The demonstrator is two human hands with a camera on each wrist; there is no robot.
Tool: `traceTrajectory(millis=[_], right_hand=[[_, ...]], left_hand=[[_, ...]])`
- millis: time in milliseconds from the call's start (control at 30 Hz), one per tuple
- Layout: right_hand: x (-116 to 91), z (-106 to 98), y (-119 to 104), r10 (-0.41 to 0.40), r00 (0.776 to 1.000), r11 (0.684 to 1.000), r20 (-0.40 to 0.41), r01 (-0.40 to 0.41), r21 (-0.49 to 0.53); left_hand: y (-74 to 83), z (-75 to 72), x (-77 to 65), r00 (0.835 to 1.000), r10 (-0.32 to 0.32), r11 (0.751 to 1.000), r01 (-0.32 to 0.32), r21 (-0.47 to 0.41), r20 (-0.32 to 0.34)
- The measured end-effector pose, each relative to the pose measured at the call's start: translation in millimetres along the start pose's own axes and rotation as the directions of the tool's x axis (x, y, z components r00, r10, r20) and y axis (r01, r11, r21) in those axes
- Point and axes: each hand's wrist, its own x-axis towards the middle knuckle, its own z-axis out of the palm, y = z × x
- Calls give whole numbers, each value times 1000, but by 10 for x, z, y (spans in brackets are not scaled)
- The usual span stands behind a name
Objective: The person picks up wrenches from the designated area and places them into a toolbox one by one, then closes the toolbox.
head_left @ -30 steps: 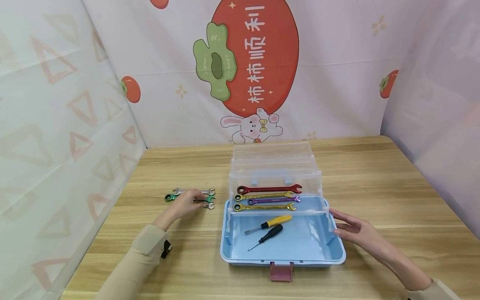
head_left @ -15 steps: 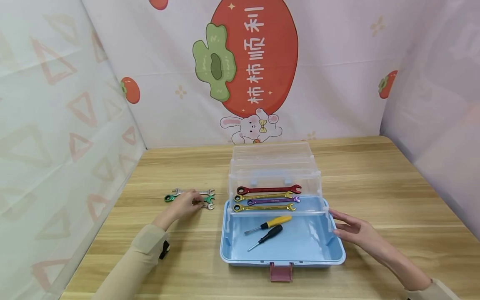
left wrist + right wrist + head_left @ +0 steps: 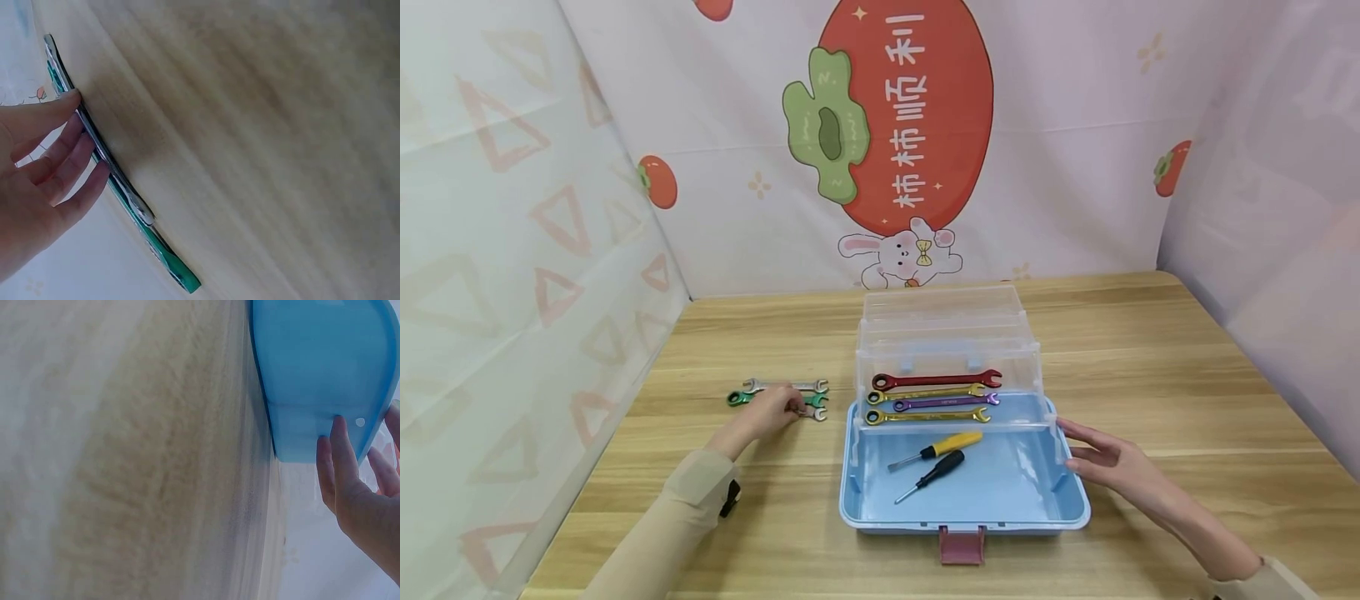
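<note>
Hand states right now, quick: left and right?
Left hand: closed, pinching the nearer silver wrench.
Right hand: open, touching the side of the blue toolbox.

Wood-grain tabletop, lower half of the frame; behind it, a white backdrop across the top centre, printed with a large red fruit and, below, a rabbit. Left: pale sheet with reddish triangle outlines. Right: whitish sheet.

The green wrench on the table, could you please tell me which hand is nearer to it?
Left: the left hand partly covers the green wrench in the head view, pinching the adjacent silver wrench; the right hand is farther away, at the right end of the blue toolbox.
</note>
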Motion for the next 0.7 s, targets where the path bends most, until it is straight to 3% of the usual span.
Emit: traceTrajectory(millis=[300, 467, 700], right_hand=[[6, 2, -3, -7, 1000, 1000, -2, 7, 14], [9, 0, -2, -18, 1000, 1000, 5, 18, 23], [-5, 2, -2, -31, 999, 999, 7, 31, 25]], left_hand=[[-14, -36, 26, 996, 43, 999, -42, -16, 80], [-16, -53, 28, 994, 53, 999, -51, -15, 98], [-41, -54, 37, 993, 56, 995, -47, -90, 108]])
